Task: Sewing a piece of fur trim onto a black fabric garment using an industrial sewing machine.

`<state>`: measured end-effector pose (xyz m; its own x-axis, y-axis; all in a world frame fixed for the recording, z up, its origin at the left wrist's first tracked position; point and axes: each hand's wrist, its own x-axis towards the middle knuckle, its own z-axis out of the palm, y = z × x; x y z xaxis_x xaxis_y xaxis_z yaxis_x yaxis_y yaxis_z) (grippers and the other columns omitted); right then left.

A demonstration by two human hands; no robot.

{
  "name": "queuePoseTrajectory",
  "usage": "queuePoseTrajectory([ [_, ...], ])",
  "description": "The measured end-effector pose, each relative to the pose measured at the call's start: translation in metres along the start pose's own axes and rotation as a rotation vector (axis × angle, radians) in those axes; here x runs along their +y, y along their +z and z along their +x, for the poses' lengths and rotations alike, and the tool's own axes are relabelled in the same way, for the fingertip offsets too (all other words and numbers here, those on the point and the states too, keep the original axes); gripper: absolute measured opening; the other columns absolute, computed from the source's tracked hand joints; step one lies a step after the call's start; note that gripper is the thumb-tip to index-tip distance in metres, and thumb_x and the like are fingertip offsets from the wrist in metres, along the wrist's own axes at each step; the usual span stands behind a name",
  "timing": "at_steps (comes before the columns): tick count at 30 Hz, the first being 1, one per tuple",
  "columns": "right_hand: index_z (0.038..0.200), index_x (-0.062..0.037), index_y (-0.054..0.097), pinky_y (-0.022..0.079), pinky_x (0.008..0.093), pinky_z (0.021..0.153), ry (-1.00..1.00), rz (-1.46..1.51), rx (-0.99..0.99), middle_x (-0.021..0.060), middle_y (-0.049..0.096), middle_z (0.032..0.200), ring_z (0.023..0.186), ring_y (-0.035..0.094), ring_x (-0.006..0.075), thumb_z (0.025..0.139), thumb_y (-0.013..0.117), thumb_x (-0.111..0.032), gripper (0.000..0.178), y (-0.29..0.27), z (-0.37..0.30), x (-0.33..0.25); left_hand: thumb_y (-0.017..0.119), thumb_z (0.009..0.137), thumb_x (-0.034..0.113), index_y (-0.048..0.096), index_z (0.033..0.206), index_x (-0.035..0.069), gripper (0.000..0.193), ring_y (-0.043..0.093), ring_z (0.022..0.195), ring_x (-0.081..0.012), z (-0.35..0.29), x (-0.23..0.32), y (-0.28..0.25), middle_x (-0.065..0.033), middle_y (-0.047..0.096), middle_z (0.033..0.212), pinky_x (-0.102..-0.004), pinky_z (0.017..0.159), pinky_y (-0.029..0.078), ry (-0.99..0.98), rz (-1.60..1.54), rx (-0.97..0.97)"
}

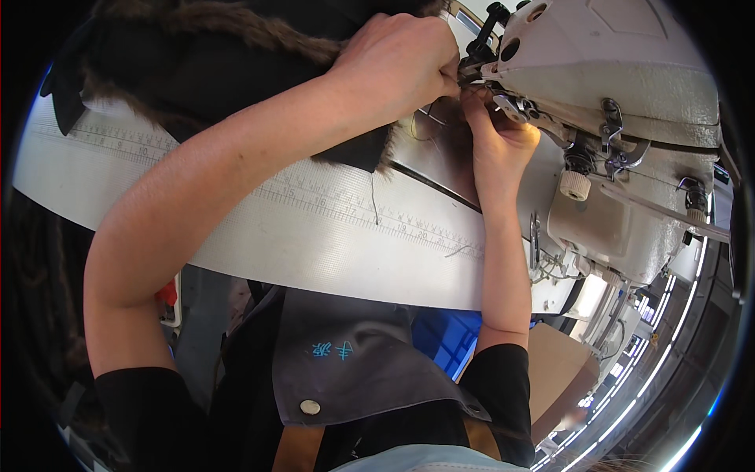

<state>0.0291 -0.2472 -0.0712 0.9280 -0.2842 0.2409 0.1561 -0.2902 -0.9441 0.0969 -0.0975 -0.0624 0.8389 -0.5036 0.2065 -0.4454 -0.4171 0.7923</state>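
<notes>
At the needle area of a white sewing machine (605,63), my two hands meet from either side. My left hand (401,67) reaches over black fabric with its fingers closed in a pinch beside the presser foot. Close under the needle, my right hand (503,141) has its thumb and fingers pinched together, lit by the machine's lamp. What either pinch holds is too small to make out. Black fabric (165,63) with brown fur trim (236,23) lies to the left, partly under my left forearm. A fine loose thread curls near the fingertips.
The pale table (259,244) has ruler markings along it. A loose grey thread (375,200) hangs from the fabric's edge, and another scrap lies farther right. Tension knobs (575,185) stick out from the machine. A blue object (444,338) shows below the table edge.
</notes>
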Motion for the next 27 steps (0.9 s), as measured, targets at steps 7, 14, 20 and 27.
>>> queuePoseTrajectory([
  [7,0.082,0.0014,0.063,0.043,0.0206,0.064,-0.058,-0.060,-0.007,-0.0007,0.062,0.075,0.067,0.054,0.0056,0.078,0.063,0.003,0.004,-0.001,-0.001,0.000,0.067,0.072,0.014,0.070,0.083,0.002,0.016,0.064,0.063,-0.0215,-0.003,0.003,-0.006,-0.0121,0.065,0.069,-0.0302,0.061,0.048,-0.022,-0.004,-0.023],
  [14,0.085,0.0012,0.063,0.043,0.0201,0.067,0.107,-0.321,-0.066,-0.0006,0.062,0.077,0.070,0.053,0.0054,0.078,0.063,0.002,0.008,-0.024,-0.020,-0.020,0.065,0.072,0.013,0.068,0.082,0.000,0.016,0.061,0.059,-0.0191,0.000,0.005,-0.001,-0.0099,0.064,0.065,-0.0292,0.058,0.046,0.034,-0.033,-0.059],
  [20,0.090,-0.0015,0.062,0.045,0.0320,0.077,-0.248,-0.796,0.107,0.0087,0.062,0.087,0.082,0.058,0.0231,0.082,0.061,-0.006,0.009,-0.103,-0.095,-0.014,0.066,0.074,0.011,0.068,0.087,0.000,0.017,0.063,0.068,-0.0192,-0.013,0.001,-0.015,-0.0117,0.065,0.079,-0.0278,0.062,0.047,0.261,0.109,-0.007],
  [27,0.098,0.0019,0.061,0.045,0.0349,0.079,-0.121,-1.212,0.187,0.0131,0.059,0.099,0.086,0.057,0.0276,0.086,0.057,-0.008,0.016,-0.185,-0.134,0.000,0.063,0.081,0.004,0.069,0.089,0.000,0.010,0.056,0.068,-0.0116,-0.082,0.061,-0.017,-0.0082,0.064,0.084,-0.0250,0.065,0.046,0.108,-0.559,-0.193],
])
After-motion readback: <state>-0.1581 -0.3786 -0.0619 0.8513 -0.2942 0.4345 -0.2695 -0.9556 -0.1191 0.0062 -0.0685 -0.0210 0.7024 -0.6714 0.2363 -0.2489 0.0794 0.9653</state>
